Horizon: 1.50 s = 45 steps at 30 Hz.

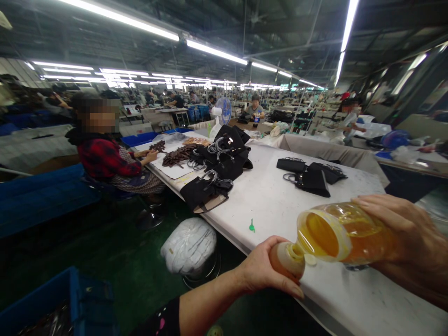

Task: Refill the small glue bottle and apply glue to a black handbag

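My left hand is closed around a small bottle with an uncapped mouth, near the table's front edge. My right hand grips a large clear plastic bottle with amber-yellow liquid inside, tipped on its side. Its cut, wide opening faces left, and a yellow stream or lip meets the small bottle's mouth. Behind the two bottles a small green nozzle cap lies on the white tabletop. A pale round disc sits just under the large bottle.
Black handbags are heaped on the white table, with several more black bags at right. A co-worker sits at left by brown pieces. A covered stool and blue crate stand below.
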Tool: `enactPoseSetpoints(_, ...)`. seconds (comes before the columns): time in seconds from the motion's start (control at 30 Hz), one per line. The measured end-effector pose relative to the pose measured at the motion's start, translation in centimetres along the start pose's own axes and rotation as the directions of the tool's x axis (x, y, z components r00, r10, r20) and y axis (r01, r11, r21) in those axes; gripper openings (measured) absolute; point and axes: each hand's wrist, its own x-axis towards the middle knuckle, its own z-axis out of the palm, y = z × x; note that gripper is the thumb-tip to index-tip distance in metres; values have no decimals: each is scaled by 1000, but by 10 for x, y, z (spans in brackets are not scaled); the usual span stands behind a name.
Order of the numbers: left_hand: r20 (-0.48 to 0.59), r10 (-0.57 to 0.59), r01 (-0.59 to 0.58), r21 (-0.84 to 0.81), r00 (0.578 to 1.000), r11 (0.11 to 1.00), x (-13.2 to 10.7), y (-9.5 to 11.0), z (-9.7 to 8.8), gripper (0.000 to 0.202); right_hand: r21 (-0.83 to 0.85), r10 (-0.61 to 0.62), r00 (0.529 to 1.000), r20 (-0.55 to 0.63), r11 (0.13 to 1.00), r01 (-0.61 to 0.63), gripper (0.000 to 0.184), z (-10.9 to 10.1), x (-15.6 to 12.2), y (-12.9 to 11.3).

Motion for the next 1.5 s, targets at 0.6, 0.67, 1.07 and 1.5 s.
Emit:
enactPoseSetpoints(0.6, 9, 5, -5, 23, 1000, 1000, -1, 2, -6, 105, 9, -39, 999, -11, 999, 39, 85, -1, 8, -4)
enactPoseSetpoints(0.67, 11, 2, -2, 17, 1000, 1000, -1, 3, -7, 105, 10, -43, 999, -13, 999, 43, 83, 0, 8, -4)
enactPoseSetpoints(1.07, 2, -43, 43, -30, 999, 999, -4, 8, -3, 104, 0, -12, 1000, -9, 1000, 12, 81, 2, 5, -4)
enactPoseSetpoints(1.5, -12, -17, 17, -9, 1000, 1000, -3, 7, -5, 102, 12, -19, 1000, 9, 1000, 19, 82, 4, 4, -5)
